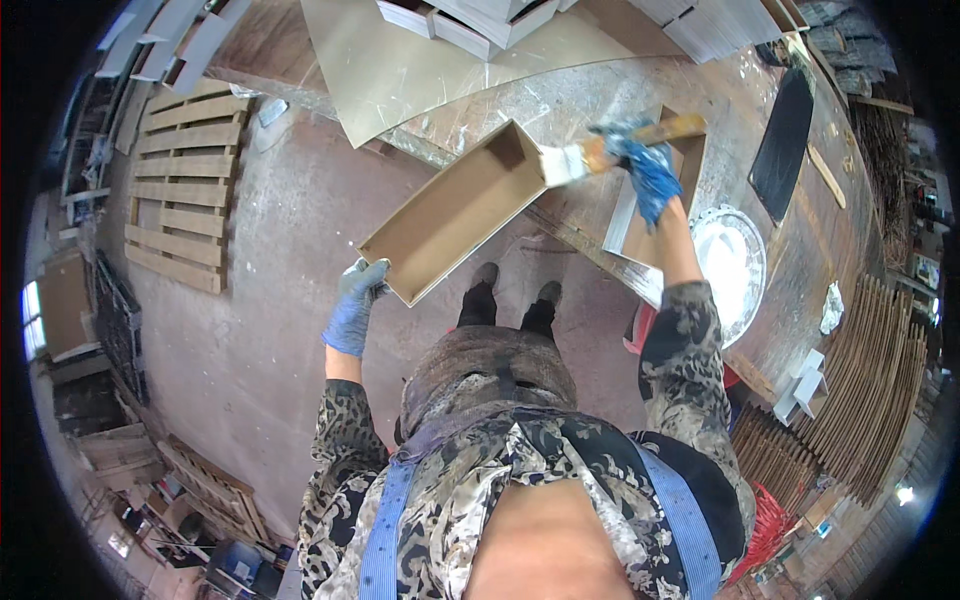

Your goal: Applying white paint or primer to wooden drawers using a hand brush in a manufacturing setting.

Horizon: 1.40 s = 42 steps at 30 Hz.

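Observation:
My left hand (358, 300), in a blue glove, grips the near left corner of a long open cardboard box (455, 215). The box is tilted, its brown inside facing up, and its far end is by the table edge. My right hand (648, 170), gloved in blue, is closed round the wooden handle of a wide paintbrush (572, 163). White-coated bristles touch or nearly touch the box's far right corner. Behind my right hand, a second open box (632, 225) lies on the table, partly hidden. A round basin of white liquid (728, 270) stands right of my forearm.
White boxes (490, 22) are stacked at the table's far side on a tan sheet (375, 80). A black strip (785, 140) and a thin wood stick (827, 177) lie to the right. A wooden pallet (185, 185) rests on the floor at left.

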Each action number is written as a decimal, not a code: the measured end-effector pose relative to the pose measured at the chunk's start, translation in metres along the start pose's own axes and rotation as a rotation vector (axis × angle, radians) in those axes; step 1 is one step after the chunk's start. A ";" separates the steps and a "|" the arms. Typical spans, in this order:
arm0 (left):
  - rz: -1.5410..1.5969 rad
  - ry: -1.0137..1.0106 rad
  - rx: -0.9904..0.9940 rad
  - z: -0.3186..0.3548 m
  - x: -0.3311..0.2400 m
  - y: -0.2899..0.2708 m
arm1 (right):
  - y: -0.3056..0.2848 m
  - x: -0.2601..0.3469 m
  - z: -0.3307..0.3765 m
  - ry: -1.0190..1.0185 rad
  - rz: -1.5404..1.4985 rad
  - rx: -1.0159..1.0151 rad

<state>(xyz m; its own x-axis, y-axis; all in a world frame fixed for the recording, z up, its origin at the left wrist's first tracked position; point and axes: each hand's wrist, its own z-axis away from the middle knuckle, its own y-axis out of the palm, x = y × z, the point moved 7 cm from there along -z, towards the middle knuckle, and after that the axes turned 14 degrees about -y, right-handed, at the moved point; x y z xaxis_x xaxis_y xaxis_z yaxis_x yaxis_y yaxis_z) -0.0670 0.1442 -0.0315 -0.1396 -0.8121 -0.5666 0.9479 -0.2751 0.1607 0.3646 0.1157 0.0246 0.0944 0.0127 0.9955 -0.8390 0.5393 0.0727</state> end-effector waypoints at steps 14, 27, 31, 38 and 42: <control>-0.038 0.000 -0.048 0.021 -0.001 0.036 | 0.081 -0.011 0.041 -0.421 -0.008 -0.076; -0.007 0.006 -0.084 0.040 -0.016 0.050 | 0.151 0.051 0.093 -0.643 0.228 0.076; -0.013 0.013 -0.058 0.037 -0.018 0.051 | 0.136 0.038 0.081 -0.462 0.076 0.015; -0.057 0.023 -0.076 0.034 -0.013 0.050 | 0.180 0.016 0.105 -0.217 -0.393 0.184; -0.049 0.074 -0.029 0.031 -0.009 0.048 | 0.160 0.027 0.083 -0.287 -0.048 0.133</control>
<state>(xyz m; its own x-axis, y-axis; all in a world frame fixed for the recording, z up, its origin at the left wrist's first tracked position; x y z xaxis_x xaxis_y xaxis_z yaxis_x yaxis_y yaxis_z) -0.0294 0.1223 0.0062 -0.1650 -0.7575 -0.6316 0.9485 -0.2974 0.1089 0.1882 0.1321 0.0685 -0.0034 -0.2580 0.9661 -0.9018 0.4182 0.1085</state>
